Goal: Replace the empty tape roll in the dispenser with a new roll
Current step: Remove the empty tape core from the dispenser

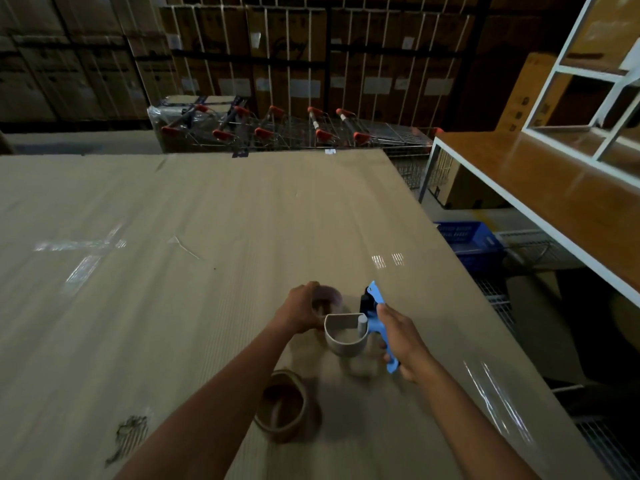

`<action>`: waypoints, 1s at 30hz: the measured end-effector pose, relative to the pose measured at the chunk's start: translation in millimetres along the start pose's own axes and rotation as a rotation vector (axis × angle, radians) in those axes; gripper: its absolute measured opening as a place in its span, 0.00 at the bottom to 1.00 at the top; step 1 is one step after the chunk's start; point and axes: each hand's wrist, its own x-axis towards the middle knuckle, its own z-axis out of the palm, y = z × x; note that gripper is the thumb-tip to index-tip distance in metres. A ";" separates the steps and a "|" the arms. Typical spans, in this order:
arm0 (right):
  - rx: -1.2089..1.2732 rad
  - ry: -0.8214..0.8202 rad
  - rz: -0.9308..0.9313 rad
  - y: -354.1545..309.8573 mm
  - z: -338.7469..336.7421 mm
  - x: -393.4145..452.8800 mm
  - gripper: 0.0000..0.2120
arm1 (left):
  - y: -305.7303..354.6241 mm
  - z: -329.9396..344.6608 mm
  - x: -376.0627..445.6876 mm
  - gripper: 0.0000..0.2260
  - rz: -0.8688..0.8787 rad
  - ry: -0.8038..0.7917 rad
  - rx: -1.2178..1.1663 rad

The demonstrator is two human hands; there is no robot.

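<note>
My right hand [401,337] grips the handle of a blue tape dispenser [377,318], held just above the cardboard-covered table [173,254]. A squashed, D-shaped empty cardboard core [344,336] sits on the dispenser's grey spindle, on its left side. My left hand [304,311] is closed on a brownish tape roll [327,301] just left of and beyond the dispenser. A second brown tape roll [285,405] lies on the table nearer to me, untouched.
The table's right edge runs diagonally close to my right arm. Beyond it stand a blue crate [469,242] on the floor and an orange-topped bench [540,192] with a white frame. Shopping carts [294,131] and stacked boxes fill the back.
</note>
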 end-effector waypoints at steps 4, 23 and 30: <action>-0.010 0.002 0.005 -2.6 2.3 1.0 0.11 | 9.0 -9.1 -11.6 0.48 -0.012 -0.030 -0.004; 0.022 -0.018 0.041 22.7 8.3 2.4 0.15 | -37.1 -35.5 -160.0 0.42 -0.159 0.007 -0.458; -0.407 0.129 -0.113 39.5 11.8 -7.3 0.15 | -50.0 -34.2 -184.0 0.54 -0.073 -0.053 -0.405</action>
